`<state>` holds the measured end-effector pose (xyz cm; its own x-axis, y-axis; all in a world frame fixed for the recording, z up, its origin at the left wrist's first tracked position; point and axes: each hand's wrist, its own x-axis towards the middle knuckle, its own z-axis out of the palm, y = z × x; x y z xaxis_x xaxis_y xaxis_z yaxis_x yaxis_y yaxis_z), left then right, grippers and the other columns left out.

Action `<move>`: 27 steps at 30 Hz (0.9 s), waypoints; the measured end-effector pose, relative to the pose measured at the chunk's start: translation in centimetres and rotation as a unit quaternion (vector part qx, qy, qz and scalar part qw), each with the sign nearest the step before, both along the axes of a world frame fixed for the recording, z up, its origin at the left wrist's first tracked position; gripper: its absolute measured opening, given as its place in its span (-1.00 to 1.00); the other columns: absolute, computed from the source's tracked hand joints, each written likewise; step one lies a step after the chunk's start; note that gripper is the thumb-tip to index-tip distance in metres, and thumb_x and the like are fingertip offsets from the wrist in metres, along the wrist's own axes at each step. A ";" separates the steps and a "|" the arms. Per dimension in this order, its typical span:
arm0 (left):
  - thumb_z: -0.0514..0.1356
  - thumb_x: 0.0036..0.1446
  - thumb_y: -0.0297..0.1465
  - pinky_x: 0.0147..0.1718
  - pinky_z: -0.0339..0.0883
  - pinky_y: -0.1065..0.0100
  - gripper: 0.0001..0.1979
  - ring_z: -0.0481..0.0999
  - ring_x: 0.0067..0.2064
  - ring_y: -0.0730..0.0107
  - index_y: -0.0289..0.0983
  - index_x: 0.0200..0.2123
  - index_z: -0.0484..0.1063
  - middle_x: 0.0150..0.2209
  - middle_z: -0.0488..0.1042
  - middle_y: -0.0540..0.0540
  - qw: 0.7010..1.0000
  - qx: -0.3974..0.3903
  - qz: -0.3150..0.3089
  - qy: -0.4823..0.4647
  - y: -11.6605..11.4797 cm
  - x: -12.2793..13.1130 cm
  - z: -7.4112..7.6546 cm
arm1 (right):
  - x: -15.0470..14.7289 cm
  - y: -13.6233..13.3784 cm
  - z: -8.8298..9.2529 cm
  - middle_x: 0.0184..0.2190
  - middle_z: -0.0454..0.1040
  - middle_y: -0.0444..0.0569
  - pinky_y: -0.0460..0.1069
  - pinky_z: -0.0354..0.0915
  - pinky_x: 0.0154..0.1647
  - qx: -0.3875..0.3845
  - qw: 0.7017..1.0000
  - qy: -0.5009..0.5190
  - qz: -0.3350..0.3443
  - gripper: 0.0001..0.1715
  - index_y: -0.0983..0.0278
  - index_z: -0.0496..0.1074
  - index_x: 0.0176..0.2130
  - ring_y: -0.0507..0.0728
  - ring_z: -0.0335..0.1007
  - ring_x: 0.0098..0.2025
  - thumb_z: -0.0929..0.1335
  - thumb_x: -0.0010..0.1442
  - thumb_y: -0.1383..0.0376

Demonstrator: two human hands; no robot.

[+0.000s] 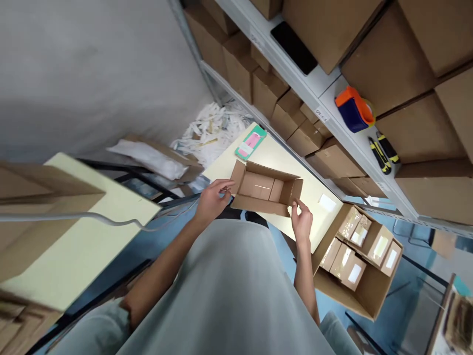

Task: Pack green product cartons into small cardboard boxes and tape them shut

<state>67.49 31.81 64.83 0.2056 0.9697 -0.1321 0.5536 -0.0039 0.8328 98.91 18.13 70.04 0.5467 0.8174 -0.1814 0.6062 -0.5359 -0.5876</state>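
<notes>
Head view. The cardboard box (264,190) stands on the table (281,158) between both hands, flaps up, bottom shut, inside empty: apparently erected, not yet filled or closed. Left hand (213,197): half-curled fingers pinch the flap on its side. Right hand (303,222): bent fingertips meet the opposite flap; a firm clamp cannot be told. Outside the right hand sits a stocked carton (356,261).

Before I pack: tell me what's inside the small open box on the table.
The small open box shows only its bare bottom flaps; its near wall hides a strip.
</notes>
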 end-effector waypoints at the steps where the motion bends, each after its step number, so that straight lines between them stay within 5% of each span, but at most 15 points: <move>1: 0.20 0.34 -0.30 0.12 0.70 0.14 -0.64 0.74 0.03 0.13 -0.16 0.05 0.76 0.15 0.74 -0.17 1.000 0.001 0.023 0.003 -1.1 -1.2 0.2 | -0.2 0.3 0.0 0.26 0.72 0.33 0.27 0.53 0.40 0.001 1.000 0.010 0.025 -0.28 0.36 0.71 0.24 0.42 0.69 0.32 0.24 0.60 -0.07; 7: 0.23 0.30 -0.26 0.09 0.73 0.05 -0.67 0.74 0.11 0.01 -0.14 0.00 0.76 0.09 0.76 -0.18 0.985 0.028 0.170 0.019 -7.0 -8.1 0.6 | -2.9 3.2 0.1 0.26 0.73 0.32 0.31 0.53 0.42 0.004 0.984 0.057 0.172 -0.30 0.34 0.71 0.25 0.43 0.68 0.35 0.29 0.57 -0.08; 12: 0.23 0.24 -0.30 0.17 0.71 0.05 -0.65 0.73 0.15 0.02 -0.15 -0.01 0.75 0.11 0.75 -0.17 0.950 0.030 0.310 -0.003 -11.5 -13.5 0.8 | -8.9 6.5 0.7 0.28 0.72 0.28 0.35 0.51 0.46 0.000 0.955 0.080 0.286 -0.32 0.30 0.71 0.24 0.44 0.66 0.37 0.31 0.55 -0.09; 19: 0.18 0.24 -0.32 0.14 0.72 0.08 -0.65 0.73 0.13 0.05 -0.20 -0.07 0.75 0.10 0.71 -0.22 0.880 0.057 0.470 -0.042 -18.2 -23.1 1.1 | -24.1 9.2 0.8 0.25 0.73 0.30 0.32 0.52 0.45 0.055 0.898 0.038 0.435 -0.36 0.31 0.70 0.23 0.42 0.68 0.34 0.32 0.56 -0.06; 27: 0.19 0.27 -0.36 0.14 0.72 0.06 -0.64 0.70 0.18 0.03 -0.13 0.01 0.73 0.15 0.66 -0.21 0.814 0.038 0.577 -0.057 -27.7 -37.0 -1.1 | -43.4 7.2 -1.7 0.26 0.73 0.30 0.29 0.50 0.48 0.049 0.829 0.002 0.557 -0.44 0.33 0.69 0.24 0.41 0.68 0.36 0.38 0.55 0.03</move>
<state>30.45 4.16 63.73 -0.8418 0.5292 -0.1067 0.1443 0.4109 0.9002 55.48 25.33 68.31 -0.5572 0.8261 -0.0845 0.6911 0.4049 -0.5988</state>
